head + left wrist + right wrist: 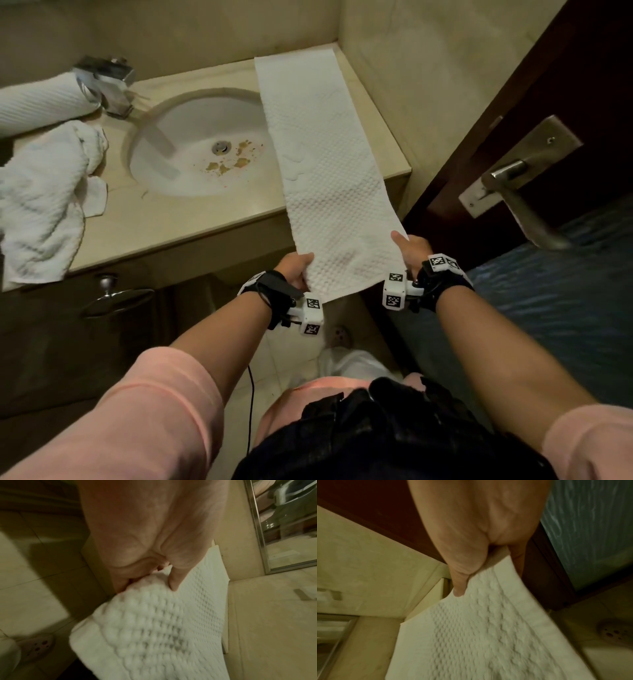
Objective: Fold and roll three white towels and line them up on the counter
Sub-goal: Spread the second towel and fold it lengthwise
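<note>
A person holds a long white towel [322, 164] by its near end, one corner in each hand. The left hand [294, 270] pinches the left corner: the thumb lies on top of the cloth and the other fingers are curled under it. The right hand [412, 251] pinches the right corner the same way, thumb on top, fingers tucked below. In the left wrist view the thumb [175, 584] presses down on the bumpy cloth. In the right wrist view the thumb [458, 588] sits on the towel's edge.

From the fingers, the towel runs away from the person in a narrow folded strip. The part nearest the fingers hangs in the air past the counter's front edge. The far part lies flat on the counter [191, 219], up to the back wall.

To the left of the fingers, the round sink [191, 150] is set in the counter, and the towel's left edge lies over its rim. Farther left is a crumpled white towel [44, 202], partly hanging off the front. Behind it, next to the shiny tap [109, 85], lies a rolled towel [41, 102].

To the right of the fingers is a dark door [565, 102] with a metal handle [513, 192].
</note>
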`<act>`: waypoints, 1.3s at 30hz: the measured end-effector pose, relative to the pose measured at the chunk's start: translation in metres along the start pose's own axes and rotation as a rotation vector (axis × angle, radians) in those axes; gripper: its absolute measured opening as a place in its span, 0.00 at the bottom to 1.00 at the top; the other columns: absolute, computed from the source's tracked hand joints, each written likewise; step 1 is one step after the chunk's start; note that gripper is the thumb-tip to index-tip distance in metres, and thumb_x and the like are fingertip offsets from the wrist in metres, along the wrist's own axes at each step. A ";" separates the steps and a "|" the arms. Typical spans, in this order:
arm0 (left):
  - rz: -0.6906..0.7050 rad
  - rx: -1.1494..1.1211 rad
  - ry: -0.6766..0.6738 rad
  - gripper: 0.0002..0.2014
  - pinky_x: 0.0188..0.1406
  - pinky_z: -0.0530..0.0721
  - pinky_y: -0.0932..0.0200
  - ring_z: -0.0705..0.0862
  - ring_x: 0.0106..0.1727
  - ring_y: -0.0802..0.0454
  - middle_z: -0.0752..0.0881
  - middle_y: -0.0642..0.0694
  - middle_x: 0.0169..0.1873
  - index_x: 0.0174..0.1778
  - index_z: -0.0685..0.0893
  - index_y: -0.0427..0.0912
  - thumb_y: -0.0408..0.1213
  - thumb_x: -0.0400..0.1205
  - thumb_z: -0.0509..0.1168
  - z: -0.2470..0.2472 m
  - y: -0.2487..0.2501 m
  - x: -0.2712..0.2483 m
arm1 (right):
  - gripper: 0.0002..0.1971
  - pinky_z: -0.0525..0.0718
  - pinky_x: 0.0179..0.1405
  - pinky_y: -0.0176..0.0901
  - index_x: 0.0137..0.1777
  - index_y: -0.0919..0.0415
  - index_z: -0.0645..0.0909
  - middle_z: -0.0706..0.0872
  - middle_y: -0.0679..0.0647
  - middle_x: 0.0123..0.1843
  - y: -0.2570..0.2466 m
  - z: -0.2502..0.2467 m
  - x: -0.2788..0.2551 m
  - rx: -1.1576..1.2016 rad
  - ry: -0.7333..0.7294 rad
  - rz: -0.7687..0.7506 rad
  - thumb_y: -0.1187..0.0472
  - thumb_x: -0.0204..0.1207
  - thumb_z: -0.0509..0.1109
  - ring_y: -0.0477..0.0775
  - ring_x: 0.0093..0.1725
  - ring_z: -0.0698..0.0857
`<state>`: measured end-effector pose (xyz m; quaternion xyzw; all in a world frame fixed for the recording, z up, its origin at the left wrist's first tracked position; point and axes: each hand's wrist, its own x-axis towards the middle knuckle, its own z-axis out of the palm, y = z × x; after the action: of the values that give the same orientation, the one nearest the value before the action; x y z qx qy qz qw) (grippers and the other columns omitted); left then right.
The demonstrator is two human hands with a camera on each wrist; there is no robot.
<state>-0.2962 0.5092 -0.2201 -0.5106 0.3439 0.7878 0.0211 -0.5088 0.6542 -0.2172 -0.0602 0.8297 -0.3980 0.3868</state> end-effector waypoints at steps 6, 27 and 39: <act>0.066 0.047 0.024 0.20 0.58 0.80 0.46 0.80 0.65 0.31 0.79 0.27 0.66 0.73 0.70 0.24 0.28 0.86 0.58 0.004 -0.009 -0.026 | 0.15 0.82 0.58 0.61 0.37 0.62 0.81 0.88 0.68 0.53 -0.003 -0.004 -0.013 -0.015 0.022 -0.038 0.51 0.80 0.68 0.68 0.54 0.87; 0.143 0.280 0.356 0.19 0.63 0.80 0.42 0.79 0.67 0.31 0.76 0.27 0.70 0.73 0.71 0.25 0.29 0.86 0.55 0.020 -0.008 -0.057 | 0.15 0.75 0.15 0.35 0.38 0.65 0.77 0.82 0.58 0.32 -0.006 -0.023 -0.027 -0.059 -0.079 -0.013 0.58 0.85 0.60 0.54 0.26 0.80; 0.235 0.210 0.359 0.19 0.37 0.82 0.50 0.76 0.50 0.42 0.72 0.38 0.63 0.68 0.69 0.41 0.20 0.83 0.58 0.011 -0.013 -0.064 | 0.09 0.76 0.17 0.31 0.50 0.68 0.78 0.81 0.57 0.36 0.005 -0.033 -0.023 -0.011 -0.237 -0.050 0.61 0.84 0.62 0.50 0.27 0.77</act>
<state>-0.2696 0.5455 -0.1719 -0.5939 0.4793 0.6413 -0.0794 -0.5140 0.6873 -0.1948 -0.1294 0.7787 -0.3929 0.4717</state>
